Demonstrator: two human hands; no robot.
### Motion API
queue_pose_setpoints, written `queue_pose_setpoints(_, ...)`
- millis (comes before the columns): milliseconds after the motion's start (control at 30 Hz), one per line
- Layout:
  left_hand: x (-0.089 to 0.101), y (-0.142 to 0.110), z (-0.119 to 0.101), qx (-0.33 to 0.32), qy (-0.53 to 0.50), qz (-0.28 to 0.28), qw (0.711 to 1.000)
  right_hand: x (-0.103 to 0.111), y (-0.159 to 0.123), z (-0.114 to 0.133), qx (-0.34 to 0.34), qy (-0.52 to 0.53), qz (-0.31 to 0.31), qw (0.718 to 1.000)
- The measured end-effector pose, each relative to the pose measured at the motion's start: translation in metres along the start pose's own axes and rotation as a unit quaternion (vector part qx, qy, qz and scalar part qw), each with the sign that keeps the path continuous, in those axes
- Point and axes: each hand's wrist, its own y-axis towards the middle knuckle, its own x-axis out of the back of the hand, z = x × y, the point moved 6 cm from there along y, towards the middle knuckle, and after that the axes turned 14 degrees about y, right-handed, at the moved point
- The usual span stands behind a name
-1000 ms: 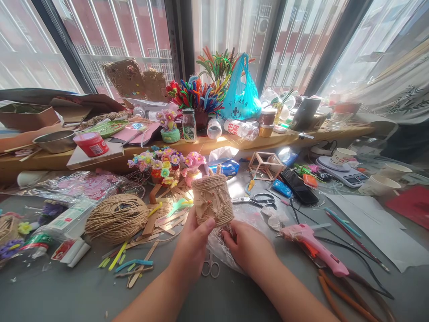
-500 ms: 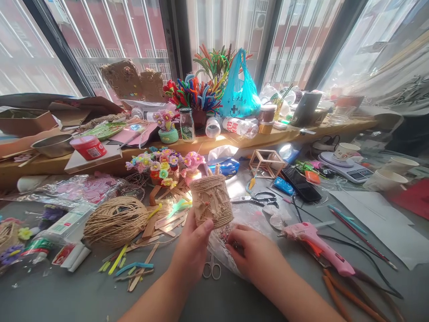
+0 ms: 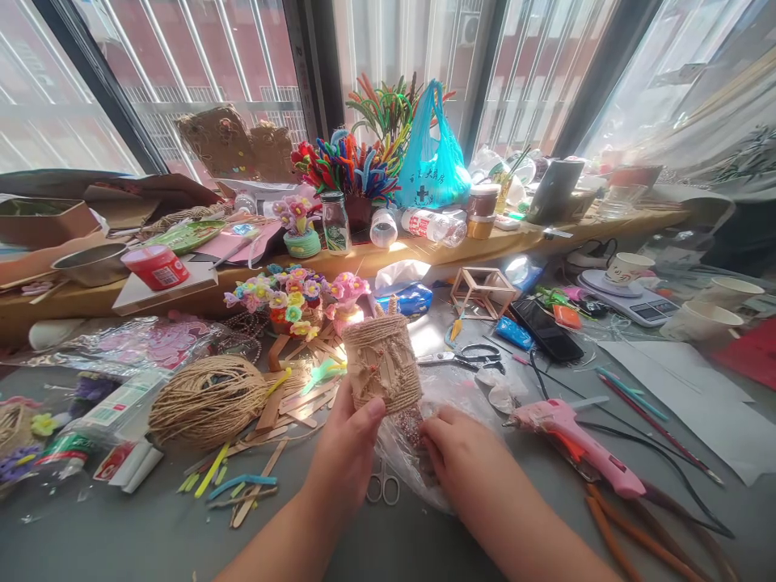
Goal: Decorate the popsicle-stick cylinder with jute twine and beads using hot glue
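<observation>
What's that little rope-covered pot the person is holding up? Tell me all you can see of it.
The twine-wrapped pot is a small, roughly cylindrical container wound round and round with tan jute cord. Thin wooden sticks lie crossed on its front, and a short loop of cord sticks up at the rim. It is held upright above the grey table, tilted slightly. The left hand grips its lower left side, thumb on the front. The right hand rests just below it on a clear plastic bag; whether it touches the pot is unclear.

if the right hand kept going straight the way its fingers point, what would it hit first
Most likely the clear plastic bag its fingertips already press into, with small reddish bits inside. The right hand points up and left, so beyond the bag comes the twine-wrapped cup held in the left hand. Depth is hard to judge.
</observation>
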Motion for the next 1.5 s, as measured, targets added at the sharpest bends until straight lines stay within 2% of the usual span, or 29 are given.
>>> queue_pose_setpoints(233,-0.002,-0.002,-0.001,0.005,-0.006,0.01,1.0,-0.002,-0.002,-0.001,-0.018,0.021,-0.011,1.0)
queue_pose_setpoints(567,0.0,0.001,0.002,0.002,-0.02,0.021,1.0,0.004,-0.003,0.007,0.055,0.069,-0.016,0.996)
queue_pose_setpoints(833,-0.004,-0.002,-0.002,0.005,-0.017,0.011,1.0,0.005,0.001,0.0,-0.03,0.013,-0.022,0.999)
queue_pose_setpoints(1033,-0.004,-0.002,-0.001,-0.001,-0.01,0.017,1.0,0.002,0.004,-0.002,-0.024,0.008,-0.033,0.999)
queue_pose_setpoints(1300,-0.006,-0.003,-0.005,0.002,-0.005,0.034,0.999,0.01,0.004,0.001,-0.004,0.046,-0.066,0.997)
queue_pose_setpoints(1500,-0.005,-0.002,-0.005,0.004,-0.009,0.036,0.999,0.007,0.002,-0.001,-0.016,0.038,-0.058,0.997)
